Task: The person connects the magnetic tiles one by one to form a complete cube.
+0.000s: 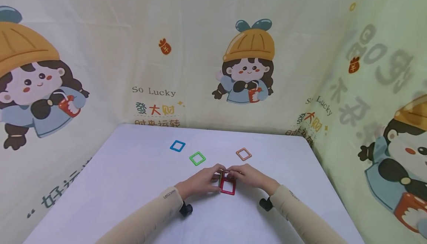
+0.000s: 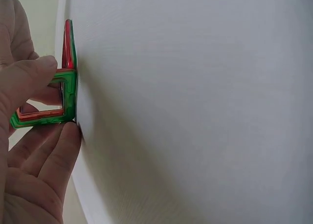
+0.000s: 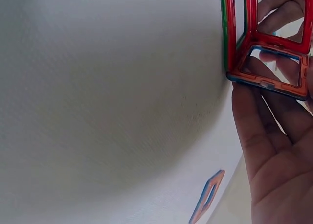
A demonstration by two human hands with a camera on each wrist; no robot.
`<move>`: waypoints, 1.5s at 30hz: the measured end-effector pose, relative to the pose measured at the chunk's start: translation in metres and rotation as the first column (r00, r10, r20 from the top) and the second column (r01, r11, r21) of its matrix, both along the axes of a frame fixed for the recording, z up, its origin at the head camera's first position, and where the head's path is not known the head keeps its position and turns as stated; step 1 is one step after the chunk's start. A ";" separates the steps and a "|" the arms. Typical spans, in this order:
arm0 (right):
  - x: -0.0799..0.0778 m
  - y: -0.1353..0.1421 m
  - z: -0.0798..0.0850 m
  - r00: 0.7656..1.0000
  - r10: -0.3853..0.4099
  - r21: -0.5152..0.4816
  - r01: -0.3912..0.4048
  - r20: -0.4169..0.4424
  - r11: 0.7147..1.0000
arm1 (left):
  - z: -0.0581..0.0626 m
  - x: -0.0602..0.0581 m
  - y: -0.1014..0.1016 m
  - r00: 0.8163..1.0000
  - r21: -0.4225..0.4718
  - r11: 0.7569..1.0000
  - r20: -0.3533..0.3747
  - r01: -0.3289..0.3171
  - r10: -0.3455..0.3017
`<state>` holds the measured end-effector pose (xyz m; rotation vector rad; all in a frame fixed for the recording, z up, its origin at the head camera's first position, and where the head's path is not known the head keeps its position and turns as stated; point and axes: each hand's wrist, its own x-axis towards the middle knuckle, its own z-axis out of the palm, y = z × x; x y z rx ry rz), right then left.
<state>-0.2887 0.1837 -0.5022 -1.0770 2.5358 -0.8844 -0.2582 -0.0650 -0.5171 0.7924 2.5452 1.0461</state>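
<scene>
In the head view, a red square magnetic tile (image 1: pixel 228 193) lies flat on the table between the hands, joined to tiles standing on its edges. My left hand (image 1: pixel 201 180) pinches an upright green-edged tile (image 2: pixel 71 94) between thumb and fingers. From the other side, my right hand (image 1: pixel 249 177) grips an orange tile with a blue edge (image 3: pixel 269 85), its fingers along the outer face. The right wrist view shows this tile meeting a red tile (image 3: pixel 280 39) at a corner. Fingers partly hide the joined tiles.
Beyond the hands, a blue tile (image 1: pixel 178 146), a green tile (image 1: pixel 198 158) and an orange tile (image 1: pixel 244 154) lie separately on the white table (image 1: pixel 133 170). A printed cloth (image 1: pixel 193 69) hangs behind the table and along both sides.
</scene>
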 end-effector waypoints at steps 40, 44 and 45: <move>-0.041 -0.002 -0.011 0.838 -0.353 0.112 0.432 -0.417 0.895 | -0.009 -0.043 -0.003 0.996 0.075 0.995 0.054 0.067 -0.071; -0.041 -0.001 -0.011 0.827 -0.379 0.074 0.446 -0.415 0.892 | -0.007 -0.042 -0.003 0.997 0.059 0.996 0.036 0.064 -0.067; -0.041 -0.001 -0.010 0.829 -0.389 0.069 0.451 -0.403 0.890 | -0.006 -0.042 -0.003 0.997 0.056 0.997 0.036 0.061 -0.063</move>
